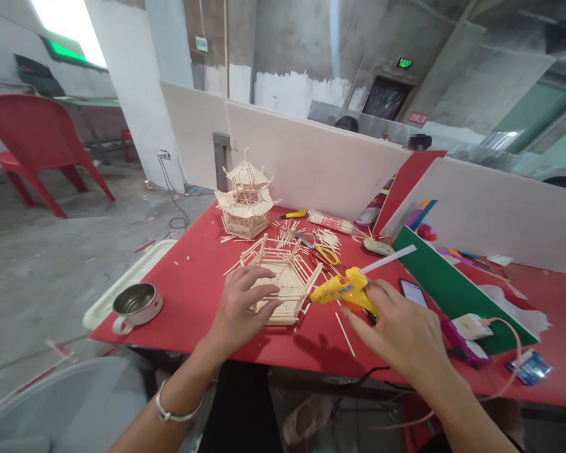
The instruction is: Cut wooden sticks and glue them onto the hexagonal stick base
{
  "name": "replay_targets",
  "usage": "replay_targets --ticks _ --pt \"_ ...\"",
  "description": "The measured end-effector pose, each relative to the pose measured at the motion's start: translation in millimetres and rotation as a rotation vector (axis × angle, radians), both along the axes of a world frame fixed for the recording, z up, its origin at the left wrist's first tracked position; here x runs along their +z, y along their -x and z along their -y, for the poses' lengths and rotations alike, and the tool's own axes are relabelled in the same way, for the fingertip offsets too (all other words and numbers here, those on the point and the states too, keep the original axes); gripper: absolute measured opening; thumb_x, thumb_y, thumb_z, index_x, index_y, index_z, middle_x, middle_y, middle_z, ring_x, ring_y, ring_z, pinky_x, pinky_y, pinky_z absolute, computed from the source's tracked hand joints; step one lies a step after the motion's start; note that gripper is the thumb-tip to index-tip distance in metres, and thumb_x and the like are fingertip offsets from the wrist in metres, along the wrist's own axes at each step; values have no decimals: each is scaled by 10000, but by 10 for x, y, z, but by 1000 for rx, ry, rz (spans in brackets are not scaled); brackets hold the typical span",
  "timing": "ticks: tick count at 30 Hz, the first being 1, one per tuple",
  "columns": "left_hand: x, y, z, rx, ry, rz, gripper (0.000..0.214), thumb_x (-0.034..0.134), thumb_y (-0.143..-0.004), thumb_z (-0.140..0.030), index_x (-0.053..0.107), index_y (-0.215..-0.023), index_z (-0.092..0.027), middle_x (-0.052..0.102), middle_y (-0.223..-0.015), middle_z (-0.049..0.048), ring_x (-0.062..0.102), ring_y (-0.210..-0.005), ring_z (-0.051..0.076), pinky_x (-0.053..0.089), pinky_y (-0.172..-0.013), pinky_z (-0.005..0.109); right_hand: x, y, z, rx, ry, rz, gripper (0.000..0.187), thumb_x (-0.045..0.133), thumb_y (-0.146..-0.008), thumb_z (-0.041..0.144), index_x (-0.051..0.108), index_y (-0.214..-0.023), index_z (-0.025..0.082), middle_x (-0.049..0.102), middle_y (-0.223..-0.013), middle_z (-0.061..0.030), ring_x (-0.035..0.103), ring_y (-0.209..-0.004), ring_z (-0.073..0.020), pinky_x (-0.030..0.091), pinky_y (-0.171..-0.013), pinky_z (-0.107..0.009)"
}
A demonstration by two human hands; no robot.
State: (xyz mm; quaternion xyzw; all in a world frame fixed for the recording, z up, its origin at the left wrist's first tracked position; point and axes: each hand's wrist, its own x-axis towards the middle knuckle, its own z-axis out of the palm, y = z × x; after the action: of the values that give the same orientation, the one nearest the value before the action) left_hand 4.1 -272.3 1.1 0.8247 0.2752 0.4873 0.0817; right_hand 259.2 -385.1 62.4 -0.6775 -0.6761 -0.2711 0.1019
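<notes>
My left hand (245, 302) reaches over the near left side of a hexagonal wooden-stick frame (285, 280) with a slatted floor and low railings. Its thumb and index finger close around a thin wooden stick (292, 297) that points right; whether the stick is joined to the frame I cannot tell. My right hand (396, 321) grips a yellow glue gun (342, 289), a white glue stick (391, 258) jutting from its back. The nozzle sits close to the frame's right side. Behind stands a tiered stick pavilion (246, 201).
Scissors (327, 253), loose sticks (327, 239) and a yellow-handled cutter (293, 214) lie behind the frame. A metal cup (138, 305) stands at the left edge. At right are a phone (412, 292), a green board (457, 283) and a charger with a pink cable (474, 326).
</notes>
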Motion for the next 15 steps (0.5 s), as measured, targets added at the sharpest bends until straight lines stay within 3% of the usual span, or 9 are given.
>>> replay_targets --ticks 3,6,11,15 --pt "19 45 37 34 -22 24 81 716 -827 -233 721 -908 -238 700 -1102 71 619 -1046 236 433 -943 431 -234 -145 53 -48 23 -223 507 603 -799 561 621 -1115 164 723 -1039 -105 686 -847 -259 467 -641 -311" --pt "9 96 99 85 -7 90 132 722 -817 -215 719 -948 -234 681 -1137 79 623 -1064 240 446 -958 435 -505 -320 170 -141 48 -494 601 627 -748 635 632 -1104 150 733 -1007 -133 687 -863 -274 498 -705 -327" --pt "-72 148 225 197 133 301 183 673 -858 -208 720 -1034 -219 664 -1158 85 626 -1075 221 480 -951 391 -975 -546 442 -351 130 -813 465 571 -754 648 654 -881 208 694 -745 -59 627 -653 -226 447 -605 -303" --pt "-142 106 311 313 225 463 165 620 -903 -238 729 -1019 -195 677 -1112 78 629 -1058 202 475 -970 378 -1198 -533 498 -383 70 -902 413 545 -732 609 627 -764 205 678 -803 -91 614 -739 -248 443 -671 -329"
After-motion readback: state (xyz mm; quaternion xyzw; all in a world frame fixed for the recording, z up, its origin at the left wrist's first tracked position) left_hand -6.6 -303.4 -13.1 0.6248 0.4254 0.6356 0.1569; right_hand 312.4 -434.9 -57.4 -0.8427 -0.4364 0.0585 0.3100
